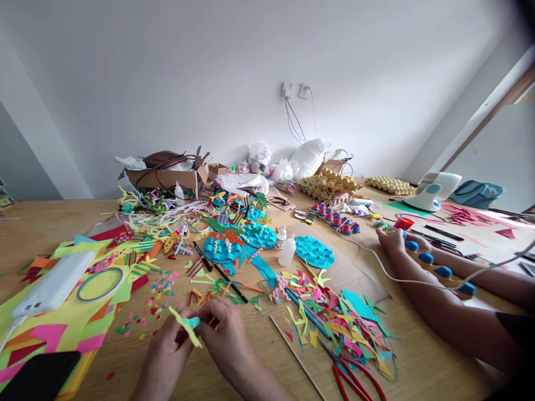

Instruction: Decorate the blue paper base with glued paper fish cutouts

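Note:
Low in the view, my left hand [169, 342] grips a yellow paper piece [186, 327] with its fingers closed. A small teal curled piece [192, 322] sits against the yellow paper, between the two hands. My right hand [221, 328] is close beside the left, fingers pinched at the teal piece's right end. Black pens [229, 283] and colored confetti dots [164, 283] lie just beyond the hands. To the right are a thin wooden stick [296, 356] and red-handled pliers [355, 379].
Paper scraps [343, 317], glue bottles [287, 252] and blue ovals [314, 252] lie ahead. Colored sheets [50, 328], a white power bank [54, 281] and a tape roll [100, 284] sit left. Another person's arms [438, 301] reach in from the right, beside a white cable [401, 278].

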Tool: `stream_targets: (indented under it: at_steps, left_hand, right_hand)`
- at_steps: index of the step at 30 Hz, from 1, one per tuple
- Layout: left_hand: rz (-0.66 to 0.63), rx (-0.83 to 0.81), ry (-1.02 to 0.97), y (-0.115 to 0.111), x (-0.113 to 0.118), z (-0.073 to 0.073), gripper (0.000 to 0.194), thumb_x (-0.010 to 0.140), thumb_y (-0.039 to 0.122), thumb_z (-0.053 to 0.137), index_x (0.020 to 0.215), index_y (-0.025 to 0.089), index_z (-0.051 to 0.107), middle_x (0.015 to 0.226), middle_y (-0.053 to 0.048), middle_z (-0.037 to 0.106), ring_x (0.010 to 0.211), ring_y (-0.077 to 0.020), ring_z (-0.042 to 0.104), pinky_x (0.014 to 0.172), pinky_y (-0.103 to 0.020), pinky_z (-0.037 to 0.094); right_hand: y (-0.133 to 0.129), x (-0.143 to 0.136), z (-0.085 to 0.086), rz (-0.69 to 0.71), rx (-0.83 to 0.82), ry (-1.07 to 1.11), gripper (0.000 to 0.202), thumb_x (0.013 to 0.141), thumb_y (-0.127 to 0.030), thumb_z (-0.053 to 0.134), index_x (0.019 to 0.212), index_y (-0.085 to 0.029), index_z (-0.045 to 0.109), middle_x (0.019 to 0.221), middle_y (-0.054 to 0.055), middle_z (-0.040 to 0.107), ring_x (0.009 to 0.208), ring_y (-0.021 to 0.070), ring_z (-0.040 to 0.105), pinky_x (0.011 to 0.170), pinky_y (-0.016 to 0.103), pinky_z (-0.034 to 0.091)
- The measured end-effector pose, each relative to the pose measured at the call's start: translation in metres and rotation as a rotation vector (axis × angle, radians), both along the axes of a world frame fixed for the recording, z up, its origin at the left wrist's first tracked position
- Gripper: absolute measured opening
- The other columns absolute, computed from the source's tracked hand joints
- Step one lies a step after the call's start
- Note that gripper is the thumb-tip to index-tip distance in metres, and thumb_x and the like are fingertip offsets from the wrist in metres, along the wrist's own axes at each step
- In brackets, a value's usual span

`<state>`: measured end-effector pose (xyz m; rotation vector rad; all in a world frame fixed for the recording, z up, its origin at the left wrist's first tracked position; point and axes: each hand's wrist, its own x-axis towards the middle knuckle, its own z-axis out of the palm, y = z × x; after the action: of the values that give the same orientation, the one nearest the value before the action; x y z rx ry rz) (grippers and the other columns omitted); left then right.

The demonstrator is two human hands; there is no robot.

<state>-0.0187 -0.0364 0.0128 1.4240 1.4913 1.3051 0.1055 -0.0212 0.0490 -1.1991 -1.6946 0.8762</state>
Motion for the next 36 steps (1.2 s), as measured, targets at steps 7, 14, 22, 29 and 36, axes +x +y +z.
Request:
stream_targets:
  at_steps: [7,14,22,29,36]
  left_hand:
    - [-0.036,-0.018,0.168,0.011,-0.019,0.002,0.018,0.06,0.04,0.066,0.058,0.022,0.062,0.056,0.0,0.062,0.056,-0.0175,0.058,0.054,-0.022,0.047]
    - [-0.087,-0.056,0.237,0.029,-0.032,0.006,0.021,0.056,0.043,0.064,0.057,0.022,0.062,0.055,-0.001,0.063,0.054,-0.0169,0.057,0.053,-0.021,0.047]
    - [-0.092,0.033,0.32,0.047,-0.021,0.006,0.017,0.056,0.04,0.062,0.058,0.023,0.062,0.062,-0.004,0.066,0.059,-0.0192,0.062,0.057,-0.023,0.05]
    - [-0.05,-0.083,0.271,0.047,-0.031,-0.005,0.012,0.05,0.035,0.064,0.057,0.025,0.063,0.055,-0.001,0.067,0.052,-0.0187,0.062,0.052,-0.022,0.049]
    - [-0.073,-0.16,0.224,0.05,-0.042,-0.005,0.015,0.051,0.034,0.064,0.062,0.024,0.064,0.055,0.001,0.067,0.055,-0.0191,0.062,0.052,-0.022,0.048]
  right_hand:
    - [0.001,0.033,0.014,0.014,-0.125,-0.048,0.018,0.063,-0.007,0.058,0.076,-0.018,0.061,0.072,-0.001,0.062,0.066,0.0121,0.056,0.054,0.019,0.038]
    - [0.061,0.176,0.001,-0.473,-0.1,-0.242,0.022,0.065,-0.023,0.06,0.086,-0.018,0.06,0.09,0.007,0.063,0.079,0.0206,0.06,0.068,0.031,0.045]
    - [0.123,0.207,-0.025,-0.547,-0.174,-0.269,0.058,0.053,-0.022,0.069,0.107,-0.011,0.054,0.108,0.013,0.059,0.1,0.0271,0.056,0.083,0.036,0.043]
    - [0.15,0.205,-0.04,-0.478,-0.237,-0.286,0.036,0.057,-0.021,0.067,0.091,-0.013,0.06,0.083,0.006,0.066,0.079,0.0218,0.061,0.066,0.029,0.044]
    - [0.134,0.201,-0.004,-0.486,-0.181,-0.404,0.024,0.063,-0.026,0.061,0.083,-0.015,0.055,0.078,0.003,0.061,0.074,0.0194,0.056,0.062,0.027,0.037]
